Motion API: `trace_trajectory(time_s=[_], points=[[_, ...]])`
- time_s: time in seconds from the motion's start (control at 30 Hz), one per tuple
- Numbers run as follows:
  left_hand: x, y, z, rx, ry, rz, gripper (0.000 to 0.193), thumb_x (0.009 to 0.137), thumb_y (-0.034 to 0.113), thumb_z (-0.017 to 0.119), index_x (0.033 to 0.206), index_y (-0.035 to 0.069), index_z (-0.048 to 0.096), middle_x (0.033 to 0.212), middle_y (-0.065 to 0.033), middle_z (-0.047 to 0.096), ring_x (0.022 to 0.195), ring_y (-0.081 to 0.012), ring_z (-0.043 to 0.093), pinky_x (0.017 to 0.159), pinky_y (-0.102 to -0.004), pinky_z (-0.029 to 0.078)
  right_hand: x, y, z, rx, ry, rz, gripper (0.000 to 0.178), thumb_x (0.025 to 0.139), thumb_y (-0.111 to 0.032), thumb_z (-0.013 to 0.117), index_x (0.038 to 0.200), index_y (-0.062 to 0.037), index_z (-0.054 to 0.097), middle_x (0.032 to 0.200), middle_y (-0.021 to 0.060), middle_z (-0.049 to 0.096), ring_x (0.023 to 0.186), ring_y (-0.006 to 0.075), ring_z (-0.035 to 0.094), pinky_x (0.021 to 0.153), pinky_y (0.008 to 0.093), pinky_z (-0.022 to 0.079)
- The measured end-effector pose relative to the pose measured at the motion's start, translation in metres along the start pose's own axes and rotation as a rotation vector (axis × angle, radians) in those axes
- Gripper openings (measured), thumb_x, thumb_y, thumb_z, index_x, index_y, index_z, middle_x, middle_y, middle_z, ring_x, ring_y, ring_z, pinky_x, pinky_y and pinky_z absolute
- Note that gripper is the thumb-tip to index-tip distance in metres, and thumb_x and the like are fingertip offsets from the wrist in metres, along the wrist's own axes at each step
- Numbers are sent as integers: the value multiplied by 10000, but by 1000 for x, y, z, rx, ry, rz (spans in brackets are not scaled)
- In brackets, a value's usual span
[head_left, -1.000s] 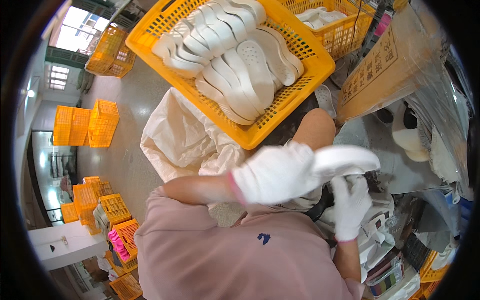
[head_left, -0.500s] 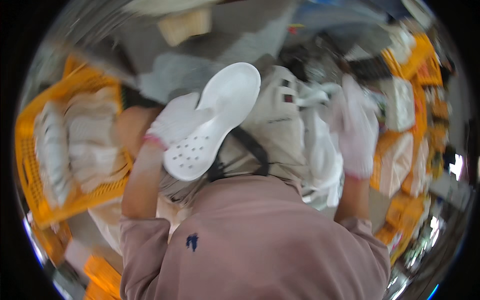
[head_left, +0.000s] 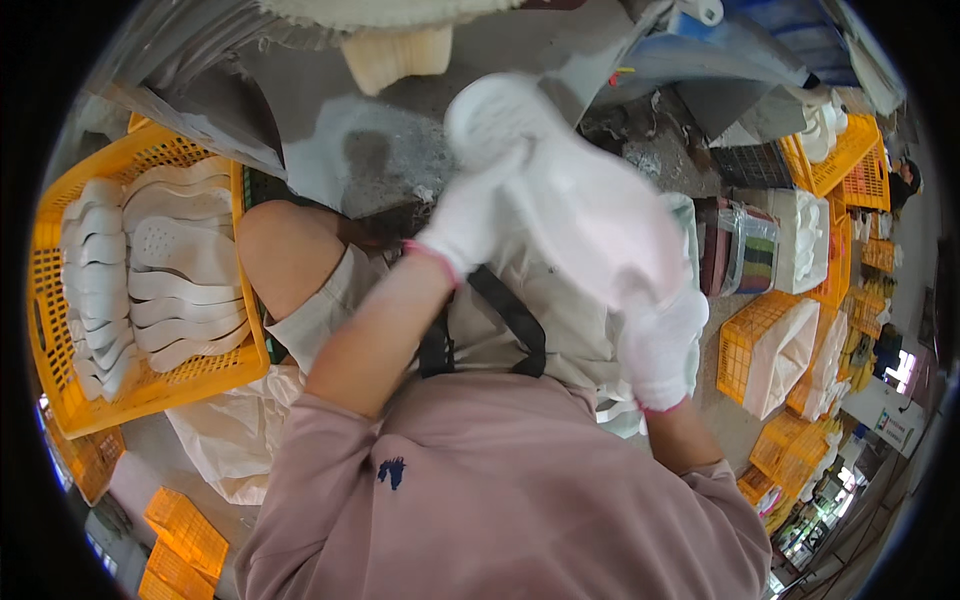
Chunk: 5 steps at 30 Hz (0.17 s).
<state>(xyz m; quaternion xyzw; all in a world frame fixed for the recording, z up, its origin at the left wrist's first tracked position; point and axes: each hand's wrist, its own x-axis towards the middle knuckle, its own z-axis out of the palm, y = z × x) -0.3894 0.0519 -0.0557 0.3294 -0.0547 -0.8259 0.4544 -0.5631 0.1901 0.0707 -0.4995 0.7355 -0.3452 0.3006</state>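
A white shoe sole (head_left: pixel 590 205) is tilted across the space before my chest, blurred by motion. Small holes show faintly at its upper left end. My left hand (head_left: pixel 470 215), in a white knit glove, grips its left edge, the thumb lying over the face. Closed about the lower right end is my right hand (head_left: pixel 662 342), gloved alike; its fingertips are partly smeared. Beyond the sole, a pale fluffy wheel (head_left: pixel 375 12) shows at the top edge, above a cream-coloured block (head_left: pixel 400 56).
At my left stands a yellow crate (head_left: pixel 150 405) stacked with white soles (head_left: pixel 185 250). A grey metal housing (head_left: pixel 310 110) rises ahead. On the right are a clear-wrapped striped bundle (head_left: pixel 745 245) and several yellow crates (head_left: pixel 745 345). A light cloth (head_left: pixel 235 440) lies below the left crate.
My left hand has carried the sole up and to the right, and the sole's holed end now points away from me. My right hand has come in and taken the other end.
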Motion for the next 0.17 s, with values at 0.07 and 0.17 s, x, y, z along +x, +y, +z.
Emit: trace_trajectory(time_s=[0.07,0.17], points=[[12,-15,25,-63,127,52,347,1001,199,771,1280,0,711,1252,-79,731,1128,-182,696,1006,-333,553,-11,-3,11,-178,-25,83,598,969,-225,757,1462,39,543,1349,233,684,1237,397,661,1074,486,497],[13,-4,65,-113,32,152,325,996,172,768,1271,8,716,1195,-74,747,1050,-194,707,955,-348,577,-18,0,24,-382,191,-24,795,979,-344,766,1584,22,403,1438,224,643,1314,420,624,1124,494,467]])
